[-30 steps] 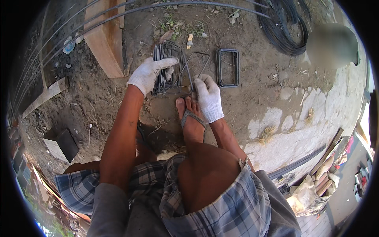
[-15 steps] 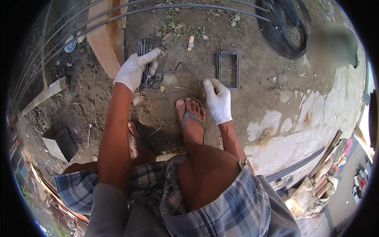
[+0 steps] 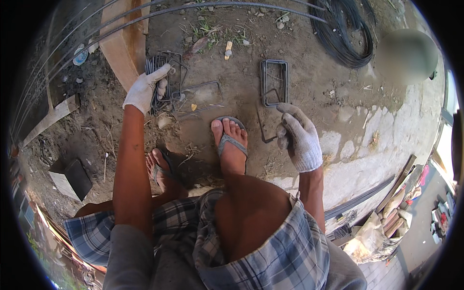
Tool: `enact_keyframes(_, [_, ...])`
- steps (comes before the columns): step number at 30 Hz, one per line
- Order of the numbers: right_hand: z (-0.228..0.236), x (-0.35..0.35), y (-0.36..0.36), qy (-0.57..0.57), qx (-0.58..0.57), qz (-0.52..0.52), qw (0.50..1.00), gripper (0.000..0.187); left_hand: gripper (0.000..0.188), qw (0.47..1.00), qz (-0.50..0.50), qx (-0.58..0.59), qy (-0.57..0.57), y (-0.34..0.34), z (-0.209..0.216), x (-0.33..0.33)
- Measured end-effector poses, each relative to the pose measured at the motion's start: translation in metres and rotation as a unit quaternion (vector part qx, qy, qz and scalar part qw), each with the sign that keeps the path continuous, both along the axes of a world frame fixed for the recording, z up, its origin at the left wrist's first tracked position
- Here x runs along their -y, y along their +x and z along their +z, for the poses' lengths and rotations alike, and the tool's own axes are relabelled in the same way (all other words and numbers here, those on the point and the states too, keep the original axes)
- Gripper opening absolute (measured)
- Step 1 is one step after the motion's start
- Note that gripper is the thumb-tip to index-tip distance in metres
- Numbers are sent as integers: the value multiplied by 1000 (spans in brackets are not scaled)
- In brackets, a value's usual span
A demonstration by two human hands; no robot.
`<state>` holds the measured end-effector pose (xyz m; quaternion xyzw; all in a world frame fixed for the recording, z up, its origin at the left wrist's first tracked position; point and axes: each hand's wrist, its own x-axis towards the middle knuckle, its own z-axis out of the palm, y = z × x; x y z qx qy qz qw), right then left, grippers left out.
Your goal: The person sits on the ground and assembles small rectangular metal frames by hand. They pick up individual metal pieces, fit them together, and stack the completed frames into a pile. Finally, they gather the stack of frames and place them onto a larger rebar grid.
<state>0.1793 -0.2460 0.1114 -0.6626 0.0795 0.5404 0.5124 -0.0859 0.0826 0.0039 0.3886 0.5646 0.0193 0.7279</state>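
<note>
My left hand [image 3: 145, 89], in a white glove, is closed around a bunch of rectangular steel stirrups [image 3: 175, 72] above the dirt at left. My right hand [image 3: 300, 137], also gloved, has its fingers curled on a bent steel stirrup [image 3: 261, 126]; part of that piece is hidden by the fingers. Just beyond the right fingertips, a small stack of rectangular stirrups [image 3: 287, 82] lies on the ground. Between the hands, thin bent steel bars [image 3: 218, 87] reach across the dirt beside the left bunch.
Long steel rods [image 3: 232, 6] arch across the far side. A coil of dark wire [image 3: 355, 58] lies at far right. Wooden boards [image 3: 121, 48] stand behind my left hand, and a box-like block [image 3: 71, 179] sits at near left. Rough concrete [image 3: 357, 164] borders the dirt at right.
My right hand has moved right and nearer to me, carrying the bent stirrup away from the left bunch. My left hand has shifted slightly left, still holding its bunch.
</note>
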Motion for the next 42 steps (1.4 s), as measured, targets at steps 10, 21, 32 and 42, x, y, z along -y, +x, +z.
enact_keyframes(10, [-73,-32,-54,21,15,-101,995,47,32,1000,-14,9,6,4,-6,1])
enact_keyframes(21, [-81,-38,-77,-156,514,378,754,94,34,1000,5,8,-7,-1,-11,0])
enact_keyframes(32, [-98,-98,-78,-271,500,407,714,107,33,1000,26,6,-12,-2,-12,-3])
enact_keyframes(42, [-46,-84,-61,-256,477,331,772,103,34,999,27,20,-7,-2,-14,1])
